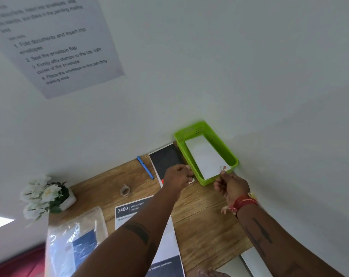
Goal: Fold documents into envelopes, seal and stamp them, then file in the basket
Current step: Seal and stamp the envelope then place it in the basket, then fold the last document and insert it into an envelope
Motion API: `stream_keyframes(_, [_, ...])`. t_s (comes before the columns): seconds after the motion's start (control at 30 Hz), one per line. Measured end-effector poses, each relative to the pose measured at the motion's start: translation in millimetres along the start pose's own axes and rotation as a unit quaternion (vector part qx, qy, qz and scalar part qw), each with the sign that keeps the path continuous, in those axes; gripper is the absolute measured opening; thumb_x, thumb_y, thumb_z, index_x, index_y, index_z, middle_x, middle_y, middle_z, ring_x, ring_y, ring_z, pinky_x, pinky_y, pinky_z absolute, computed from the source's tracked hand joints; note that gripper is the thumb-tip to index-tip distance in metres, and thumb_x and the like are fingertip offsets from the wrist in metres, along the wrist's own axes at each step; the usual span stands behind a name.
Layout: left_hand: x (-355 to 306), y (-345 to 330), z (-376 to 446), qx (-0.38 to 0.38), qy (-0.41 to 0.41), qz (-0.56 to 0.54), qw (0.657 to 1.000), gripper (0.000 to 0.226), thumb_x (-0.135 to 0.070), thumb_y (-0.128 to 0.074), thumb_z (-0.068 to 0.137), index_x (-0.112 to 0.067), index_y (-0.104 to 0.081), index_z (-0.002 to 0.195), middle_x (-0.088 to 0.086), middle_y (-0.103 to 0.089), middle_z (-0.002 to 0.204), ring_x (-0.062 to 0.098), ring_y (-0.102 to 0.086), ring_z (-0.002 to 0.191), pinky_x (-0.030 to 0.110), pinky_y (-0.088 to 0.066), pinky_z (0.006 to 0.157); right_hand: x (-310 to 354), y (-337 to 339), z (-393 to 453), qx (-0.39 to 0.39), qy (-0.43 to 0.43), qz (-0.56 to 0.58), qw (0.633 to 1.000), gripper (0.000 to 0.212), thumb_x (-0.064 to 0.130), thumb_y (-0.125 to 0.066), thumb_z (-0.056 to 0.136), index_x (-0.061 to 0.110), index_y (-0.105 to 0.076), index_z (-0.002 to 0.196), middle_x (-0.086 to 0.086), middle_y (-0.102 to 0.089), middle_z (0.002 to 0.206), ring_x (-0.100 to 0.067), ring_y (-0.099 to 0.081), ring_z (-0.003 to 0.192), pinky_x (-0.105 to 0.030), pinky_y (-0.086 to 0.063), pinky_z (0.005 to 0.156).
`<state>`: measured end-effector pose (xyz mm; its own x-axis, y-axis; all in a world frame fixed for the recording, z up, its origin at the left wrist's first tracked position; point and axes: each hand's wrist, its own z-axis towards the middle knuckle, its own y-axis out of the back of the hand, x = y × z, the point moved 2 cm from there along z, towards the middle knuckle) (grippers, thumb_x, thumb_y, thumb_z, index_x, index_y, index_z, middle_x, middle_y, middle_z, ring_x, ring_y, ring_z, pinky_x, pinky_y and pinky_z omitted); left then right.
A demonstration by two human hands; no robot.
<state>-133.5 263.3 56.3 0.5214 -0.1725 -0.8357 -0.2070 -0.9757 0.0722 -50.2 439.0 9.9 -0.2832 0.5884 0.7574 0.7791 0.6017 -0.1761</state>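
A bright green basket [180, 139] sits on the wooden desk against the wall. A white envelope [206, 156] with a small stamp at its near right corner lies tilted inside it, its near end resting on the basket's front rim. My right hand [230, 185] pinches that near right corner by the stamp. My left hand [178, 176] hovers at the basket's near left corner, fingers curled close to the envelope's edge; whether it touches the envelope is unclear.
A dark sheet in a white frame [164, 159] lies left of the basket, with a blue pen [145, 167] beside it. A tape roll [125, 190], a white flower pot [47, 194], a printed document [129, 211] and a plastic packet [75, 240] occupy the desk. An instruction sheet [55, 43] hangs on the wall.
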Motion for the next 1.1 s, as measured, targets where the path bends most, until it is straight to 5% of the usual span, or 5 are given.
stream_keyframes(0.43, [56.0,81.2,-15.3,-0.084,0.054,-0.024,0.995,0.017,-0.022,-0.060,0.104,-0.011,-0.073,0.104,0.010,-0.078,0.094,0.018,-0.071,0.075,0.027,-0.057,0.069,-26.5,-19.7,-18.3,-0.068,0.076,-0.054,0.993,0.016,0.017,-0.069,0.094,0.002,-0.066,0.090,-0.012,-0.069,0.064,-0.023,-0.066,0.053,-0.029,-0.056,0.052])
stream_keyframes(0.7, [89.8,110.0,-32.5,-0.130,0.064,-0.007,0.989,0.018,-0.024,-0.059,0.102,-0.017,-0.075,0.096,0.000,-0.078,0.082,0.016,-0.071,0.070,0.032,-0.059,0.067,-96.3,-94.4,-72.5,0.134,0.076,-0.267,0.951,0.005,0.014,-0.069,0.088,0.009,-0.071,0.085,-0.007,-0.074,0.068,-0.022,-0.072,0.060,-0.034,-0.062,0.059])
stream_keyframes(0.87, [124.4,145.0,-53.9,-0.173,0.015,0.227,0.958,0.022,-0.032,-0.059,0.101,-0.027,-0.069,0.082,-0.005,-0.075,0.094,0.015,-0.068,0.082,0.029,-0.056,0.068,-119.1,-129.2,-71.4,0.231,0.252,-0.510,0.789,0.006,0.025,-0.069,0.092,0.030,-0.067,0.091,0.013,-0.069,0.088,-0.010,-0.065,0.083,-0.020,-0.050,0.068])
stream_keyframes(1.03, [164.4,171.2,-75.6,-0.207,0.021,0.355,0.912,0.023,-0.039,-0.062,0.099,-0.036,-0.061,0.122,-0.001,-0.043,0.154,0.028,-0.047,0.136,0.047,-0.049,0.108,-140.7,-160.1,-60.1,0.333,0.367,-0.708,0.504,0.063,0.041,-0.074,0.087,0.023,-0.048,0.142,-0.001,-0.049,0.148,-0.026,-0.048,0.135,-0.047,-0.044,0.110])
stream_keyframes(1.1, [175.8,175.2,-82.8,-0.176,0.016,0.407,0.896,0.032,-0.045,-0.062,0.098,-0.038,-0.056,0.129,-0.001,-0.032,0.162,0.031,-0.036,0.145,0.051,-0.043,0.112,-144.6,-164.2,-56.6,0.321,0.378,-0.742,0.452,0.077,0.052,-0.073,0.084,0.024,-0.038,0.147,-0.003,-0.041,0.153,-0.029,-0.041,0.140,-0.050,-0.040,0.111])
